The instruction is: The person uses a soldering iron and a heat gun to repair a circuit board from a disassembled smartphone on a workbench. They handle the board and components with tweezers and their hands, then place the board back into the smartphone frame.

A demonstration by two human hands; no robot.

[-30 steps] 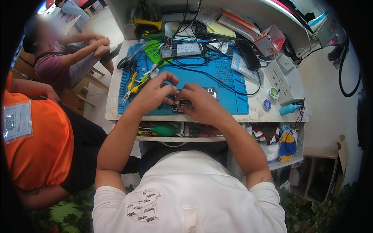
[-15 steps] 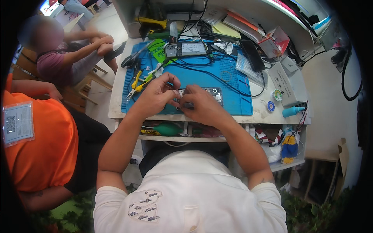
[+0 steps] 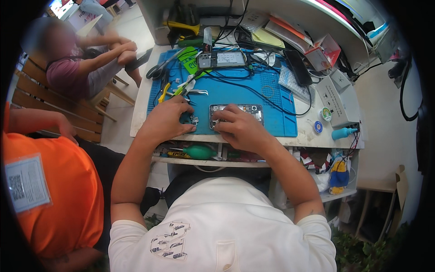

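An opened phone [image 3: 257, 110] with bare inner parts lies flat on the blue work mat [image 3: 253, 90]. My right hand [image 3: 242, 128] is bent over its left part, fingers curled onto the phone and hiding much of it; the exact fingertip contact is partly hidden. To the left, my left hand [image 3: 166, 120] rests low on the mat with thumb and forefinger spread. A small circuit piece [image 3: 194, 120] sits beside those fingertips. Just beyond that hand are tweezers [image 3: 199, 92] and yellow-handled pliers [image 3: 164, 92].
Another phone [image 3: 222, 59] lies at the mat's back among black cables. Scissors [image 3: 156, 71] are at the left; a dark phone [image 3: 297, 68], solder spools [image 3: 318, 127] and a blue bottle [image 3: 343, 133] at the right. A person in orange [image 3: 54, 181] stands close on my left.
My hands, together over the phone before, have parted. The left one moved left and down to the mat beside the small circuit piece; the right stays at the phone, its fingers now over it.
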